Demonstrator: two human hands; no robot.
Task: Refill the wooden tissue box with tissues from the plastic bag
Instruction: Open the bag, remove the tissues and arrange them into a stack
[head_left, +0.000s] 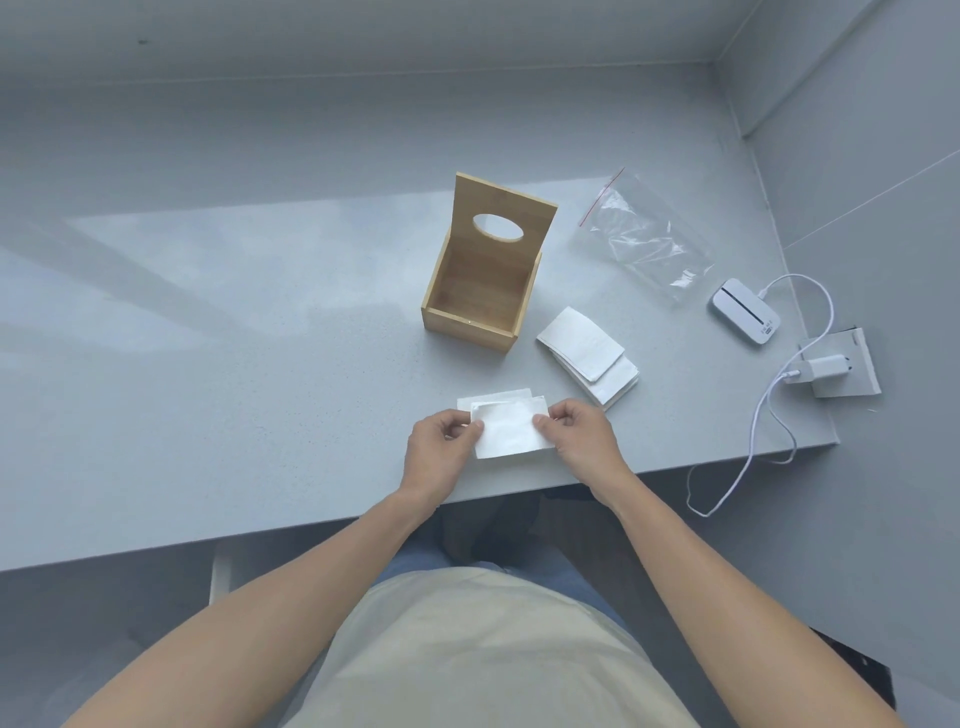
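Observation:
The wooden tissue box (470, 317) stands mid-table with its lid, which has an oval hole, swung upright; the inside looks bare. A clear plastic bag (644, 234) with a red seal strip lies flat to its right, with nothing visible inside it. A small pile of folded white tissues (589, 353) rests between box and table edge. My left hand (441, 447) and my right hand (579, 439) pinch the two ends of a folded tissue (511, 431) near the front edge, above another white sheet lying on the table.
A small white device (745, 310) with a cable sits at the right, wired to a white charger (826, 368) on a socket plate. The cable hangs over the table's right corner. The grey table (208, 338) meets walls behind and to the right.

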